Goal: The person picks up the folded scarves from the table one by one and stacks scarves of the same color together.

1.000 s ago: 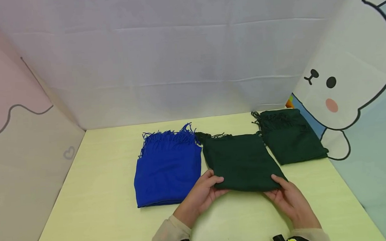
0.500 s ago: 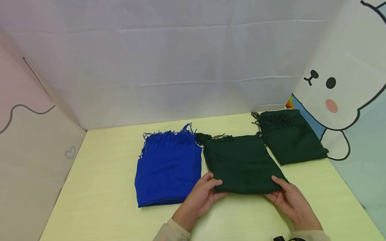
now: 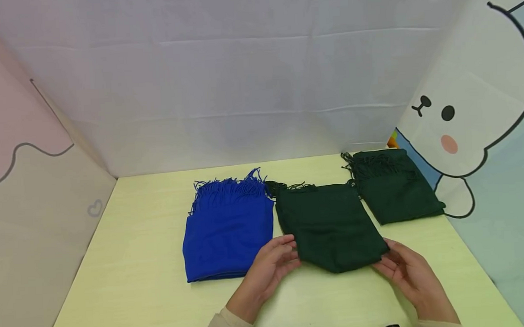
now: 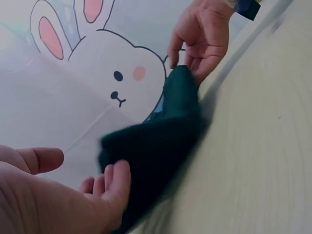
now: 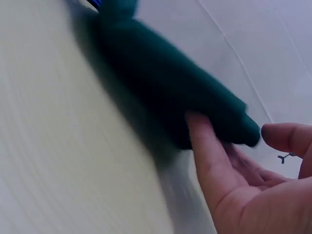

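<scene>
"Where is the green cloth (image 3: 330,224)?"

"From my seat far away, I see it in the middle of the table (image 3: 130,267). The blue cloth (image 3: 230,238) is on its left. The back cloth (image 3: 397,191), which is green too, is on its right and farther back."

"Which way does it face?"

"Its stringy end points away from me. Its near edge sags in the middle, between the two hands. I can't tell if that edge touches the table."

"How is the left hand (image 3: 268,268)?"

"It is at the left edge of the green cloth. The thumb sticks out, well apart from the bent fingers (image 4: 118,183). The tips are right by the cloth, but I can't tell how hard they touch. It looks smeary in the wrist view."

"And the right hand (image 3: 411,271)?"

"It is at the near right corner. One long finger reaches under the cloth and seems to touch it. The thumb is just beside the cloth, with a gap between it and that finger."

"What else do you see?"

"A big bunny (image 3: 471,125) on the right wall, and a pale back wall (image 3: 250,95). The blue cloth has strings at its far end too."
</scene>
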